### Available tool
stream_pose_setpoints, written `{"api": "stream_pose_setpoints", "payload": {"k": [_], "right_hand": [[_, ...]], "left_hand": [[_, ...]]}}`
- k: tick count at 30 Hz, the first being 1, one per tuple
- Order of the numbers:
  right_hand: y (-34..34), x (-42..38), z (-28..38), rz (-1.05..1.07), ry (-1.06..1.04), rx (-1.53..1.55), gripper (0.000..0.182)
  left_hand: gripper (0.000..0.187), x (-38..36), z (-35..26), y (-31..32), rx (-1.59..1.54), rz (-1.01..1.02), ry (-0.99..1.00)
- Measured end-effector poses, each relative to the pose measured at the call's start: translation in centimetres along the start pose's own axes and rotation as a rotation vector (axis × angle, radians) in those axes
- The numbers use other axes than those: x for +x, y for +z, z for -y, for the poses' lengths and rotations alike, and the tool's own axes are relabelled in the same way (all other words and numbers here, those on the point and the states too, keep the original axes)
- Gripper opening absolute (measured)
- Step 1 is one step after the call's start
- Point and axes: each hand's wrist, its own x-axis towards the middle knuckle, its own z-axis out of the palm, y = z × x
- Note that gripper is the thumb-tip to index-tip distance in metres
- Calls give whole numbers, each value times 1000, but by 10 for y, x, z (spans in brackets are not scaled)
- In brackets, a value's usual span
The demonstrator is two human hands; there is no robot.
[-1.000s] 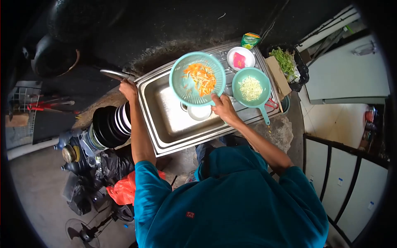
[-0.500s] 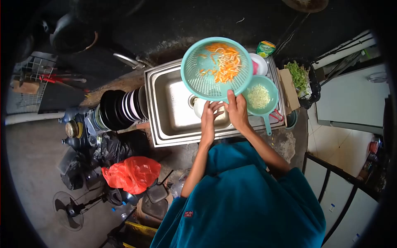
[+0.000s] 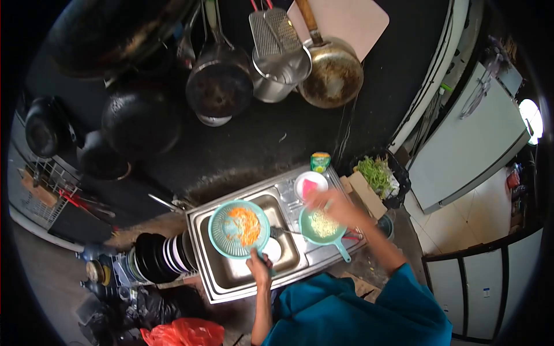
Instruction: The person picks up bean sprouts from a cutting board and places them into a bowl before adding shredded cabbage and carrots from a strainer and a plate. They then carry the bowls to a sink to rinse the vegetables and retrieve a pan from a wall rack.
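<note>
My left hand [image 3: 259,265] grips the near rim of a mint-green colander [image 3: 219,242], its fingers wrapped round the edge. Shredded orange and white vegetables [image 3: 245,226] lie in the colander, which is held over the steel sink basin [image 3: 288,265]. To the right, my right hand [image 3: 337,209] is over a smaller green strainer [image 3: 340,249] with a handle. Pale shreds [image 3: 323,224] fill part of that strainer. Motion smears my right fingers, so their grip does not show. Just beyond them is a white bowl [image 3: 299,183] with something pink in it.
A faucet [image 3: 167,202] rises behind the sink. A green packet [image 3: 319,162] stands at the drainboard's back edge. Pans, including a worn steel one [image 3: 332,75], hang on the dark wall. Green trimmings [image 3: 375,175] fill a black-lined bin at the right.
The view has tilted up toward the wall. The colander has moved left over the basin, now in my left hand alone. My right hand has left it and moved right over the strainer.
</note>
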Motion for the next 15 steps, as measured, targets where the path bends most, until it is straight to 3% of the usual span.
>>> {"api": "stream_pose_setpoints", "payload": {"k": [1, 2, 4, 6, 8, 9, 12, 15], "right_hand": [[-47, 29, 14, -311, -442, -167, 14], [-84, 45, 65, -450, -333, 236, 12], [-151, 102, 91, -762, -467, -180, 21], [-188, 157, 112, -773, -453, -444, 37], [-197, 202, 126, -751, -413, -567, 45], [-199, 222, 129, -741, -417, -608, 49], [-188, 247, 142, -719, -330, -780, 47], [-187, 252, 147, -711, -372, -853, 38]], "left_hand": [[34, 10, 2, -17, 118, 70, 31], [35, 12, 2, -26, 205, 32, 7], [34, 16, 6, -40, 261, -21, -5], [34, 30, 3, -61, 202, 109, -144], [38, 27, 15, -59, 312, -41, -48], [38, 21, 7, -58, 274, 43, -89], [38, 9, -3, -61, 207, 201, -177], [39, 8, 6, -65, 131, 201, -218]]}}
